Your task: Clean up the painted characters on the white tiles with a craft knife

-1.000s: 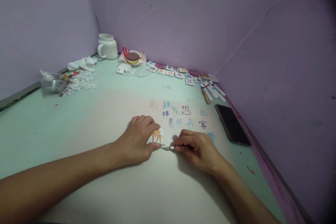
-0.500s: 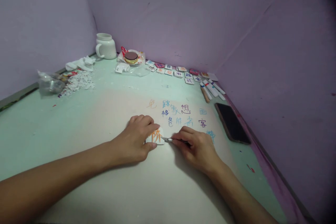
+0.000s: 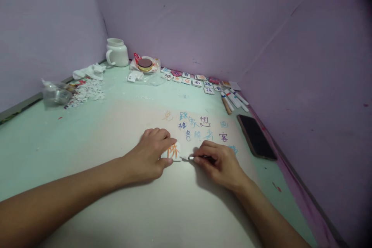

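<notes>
1. The left hand [image 3: 151,154] presses a small white tile [image 3: 172,151] flat on the desk [image 3: 35,139], fingers curled over its left and top edges; the tile lies near the desk's middle and bears an orange handwritten character.
2. The right hand [image 3: 217,162] is closed around a thin metal-tipped tool [image 3: 192,157], its point touching the tile's lower right corner.
3. Both hands rest on a pale sheet [image 3: 162,205] covering the middle of the desk; just beyond them it carries handwritten Chinese characters [image 3: 200,128] in blue, purple and orange, among them 路, 格, 想 and 客.
4. A dark phone [image 3: 255,136] lies face up near the right edge.
5. Along the far edge sits a row of small tiles [image 3: 197,80] with written characters, including 石 and 花; beside them, toward the right corner, lie several marker pens [image 3: 235,100].
6. A white mug [image 3: 117,52] stands in the far left corner, with a round brown-topped tin [image 3: 145,64] on a plastic wrapper next to it.
7. By the left edge lie crumpled tissue [image 3: 88,72], paper scraps [image 3: 85,91] and a clear plastic bag [image 3: 55,93].
</notes>
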Available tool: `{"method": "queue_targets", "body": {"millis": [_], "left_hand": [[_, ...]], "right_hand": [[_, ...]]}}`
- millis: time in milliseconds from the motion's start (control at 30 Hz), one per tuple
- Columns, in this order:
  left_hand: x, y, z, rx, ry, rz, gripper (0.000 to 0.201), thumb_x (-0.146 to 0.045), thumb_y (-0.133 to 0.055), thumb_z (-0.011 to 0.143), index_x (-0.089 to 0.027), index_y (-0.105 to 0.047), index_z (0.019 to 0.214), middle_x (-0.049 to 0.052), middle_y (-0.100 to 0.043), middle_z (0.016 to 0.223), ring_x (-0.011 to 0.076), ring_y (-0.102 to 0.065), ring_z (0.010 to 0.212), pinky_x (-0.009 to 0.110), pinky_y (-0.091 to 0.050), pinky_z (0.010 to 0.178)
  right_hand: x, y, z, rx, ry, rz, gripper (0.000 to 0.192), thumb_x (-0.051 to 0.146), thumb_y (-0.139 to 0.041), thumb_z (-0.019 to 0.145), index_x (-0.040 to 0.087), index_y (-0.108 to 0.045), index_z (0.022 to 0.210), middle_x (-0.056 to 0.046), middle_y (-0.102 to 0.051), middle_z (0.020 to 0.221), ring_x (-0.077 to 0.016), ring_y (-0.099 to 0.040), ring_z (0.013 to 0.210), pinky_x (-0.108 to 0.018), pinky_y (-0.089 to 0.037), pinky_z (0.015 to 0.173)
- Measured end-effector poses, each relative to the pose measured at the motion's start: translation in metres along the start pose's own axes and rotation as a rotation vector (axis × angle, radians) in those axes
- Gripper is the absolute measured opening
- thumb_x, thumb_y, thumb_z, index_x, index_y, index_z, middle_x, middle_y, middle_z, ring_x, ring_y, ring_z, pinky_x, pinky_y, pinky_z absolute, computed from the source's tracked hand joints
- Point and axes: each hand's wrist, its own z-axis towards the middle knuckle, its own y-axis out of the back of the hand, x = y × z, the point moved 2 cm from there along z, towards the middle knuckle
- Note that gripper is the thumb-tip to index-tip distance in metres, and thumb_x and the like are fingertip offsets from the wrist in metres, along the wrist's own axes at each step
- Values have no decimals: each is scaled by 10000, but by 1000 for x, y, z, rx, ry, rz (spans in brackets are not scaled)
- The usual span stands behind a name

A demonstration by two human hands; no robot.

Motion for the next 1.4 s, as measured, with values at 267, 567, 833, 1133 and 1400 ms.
{"method": "queue_targets", "body": {"millis": [267, 567, 833, 1133, 1400], "left_hand": [[-1, 1, 0, -5, 13, 6, 358, -199, -606, 751, -199, -581, 1108, 64, -520, 1016, 258, -447, 984, 448, -320, 904], [-2, 2, 1, -3, 13, 2, 355, -175, -611, 744, -189, -586, 1098, 66, -520, 1011, 254, -447, 978, 456, -326, 902], [0, -1, 0, -37, -3, -7, 354, -196, -611, 742, -212, -582, 1094, 57, -531, 1006, 252, -459, 972, 450, -337, 897], [0, 0, 0, -14, 14, -12, 368, -204, -614, 733, -204, -588, 1100, 65, -529, 1010, 264, -460, 981, 457, -337, 902], [2, -1, 0, -20, 17, -13, 367, -220, -616, 729, -205, -590, 1096, 66, -537, 1012, 264, -464, 984, 457, -340, 908]], "right_hand": [[5, -8, 2, -68, -27, -84, 128, 205, -580, 810, 221, -704, 838, 2, -651, 746, -121, -562, 600, -246, -353, 536], [2, 0, -1, 66, -6, 38, 111, 223, -597, 806, 239, -706, 796, 17, -619, 701, -111, -529, 587, -242, -339, 538], [6, -7, 0, -81, -42, -80, 133, 208, -571, 802, 223, -702, 820, -3, -645, 732, -127, -556, 588, -258, -342, 545], [6, -1, -3, 61, -46, 15, 109, 218, -599, 788, 235, -706, 778, 13, -619, 692, -119, -535, 588, -247, -335, 544], [7, -4, -2, -11, -47, -90, 127, 231, -577, 807, 229, -703, 797, 6, -625, 713, -121, -547, 580, -259, -336, 542]]}}
